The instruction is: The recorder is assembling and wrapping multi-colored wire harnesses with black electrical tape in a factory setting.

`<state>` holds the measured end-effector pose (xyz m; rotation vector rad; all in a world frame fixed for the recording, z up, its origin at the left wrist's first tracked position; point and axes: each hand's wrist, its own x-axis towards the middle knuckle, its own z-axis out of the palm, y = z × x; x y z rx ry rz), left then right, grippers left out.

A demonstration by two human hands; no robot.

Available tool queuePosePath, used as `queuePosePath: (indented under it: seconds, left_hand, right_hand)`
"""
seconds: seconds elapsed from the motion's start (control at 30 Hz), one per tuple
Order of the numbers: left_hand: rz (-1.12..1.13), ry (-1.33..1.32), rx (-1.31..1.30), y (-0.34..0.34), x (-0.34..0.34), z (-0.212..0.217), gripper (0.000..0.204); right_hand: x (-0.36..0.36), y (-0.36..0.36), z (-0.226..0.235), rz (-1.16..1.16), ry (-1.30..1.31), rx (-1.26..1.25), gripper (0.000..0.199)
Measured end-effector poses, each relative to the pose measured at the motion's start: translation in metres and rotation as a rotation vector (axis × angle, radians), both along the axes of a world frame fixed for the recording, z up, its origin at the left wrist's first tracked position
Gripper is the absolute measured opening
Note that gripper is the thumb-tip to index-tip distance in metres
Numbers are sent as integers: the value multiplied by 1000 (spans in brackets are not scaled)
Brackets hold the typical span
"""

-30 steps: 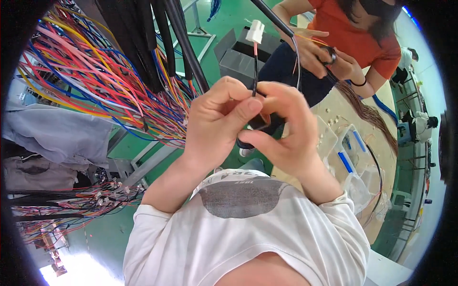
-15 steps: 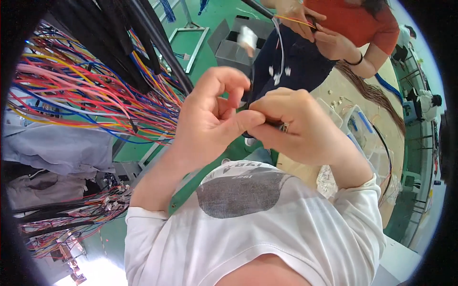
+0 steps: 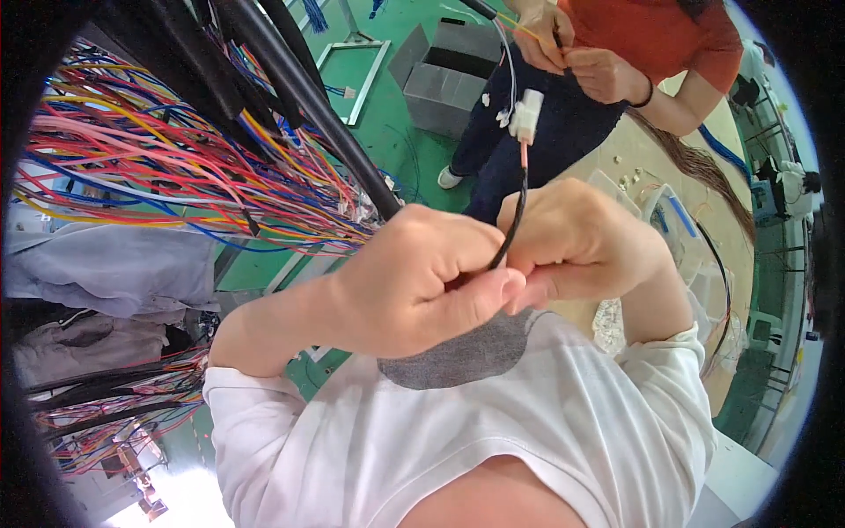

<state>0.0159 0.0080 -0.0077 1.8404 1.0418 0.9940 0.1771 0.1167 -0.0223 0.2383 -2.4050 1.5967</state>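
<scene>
A thin black-wrapped cable [image 3: 518, 207] rises from between my two hands, with a short pinkish-orange stretch near its top. A white plug connector [image 3: 526, 116] tops it, standing out in front of the co-worker's dark trousers. My left hand [image 3: 431, 282] is closed around the cable's lower part, thumb laid along the front. Pressed up against it, my right hand [image 3: 594, 246] is closed too, its fingers curled at the left thumb. Whatever the right fingers pinch is hidden. The cable's lower end does not show.
Bundles of coloured wires [image 3: 167, 167] and a thick black sleeved cable [image 3: 308, 97] hang at left. Across from me a co-worker in a red top [image 3: 647, 40] handles thin wires. A grey bin [image 3: 453, 88] stands on the green floor. Clear plastic trays [image 3: 669, 216] sit on the right table.
Both hands have moved lower, and the left has turned, its fingers closing over the cable. The connector has swung right and now stands steady where it was blurred. The co-worker's hands have shifted slightly.
</scene>
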Motion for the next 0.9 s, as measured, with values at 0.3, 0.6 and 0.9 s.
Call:
queuePosePath:
  seconds: [0.3, 0.6, 0.9]
  left_hand:
    - [-86, -15, -136, 6, -16, 7, 30]
    - [168, -101, -368, 8, -19, -3, 22]
    - [479, 524, 574, 30, -20, -10, 12]
  right_hand:
    - [17, 9, -18, -445, -155, -369, 43]
    - [-24, 1, -8, -459, 119, -618, 10]
    - [-42, -3, -31, -718, 223, -733, 19]
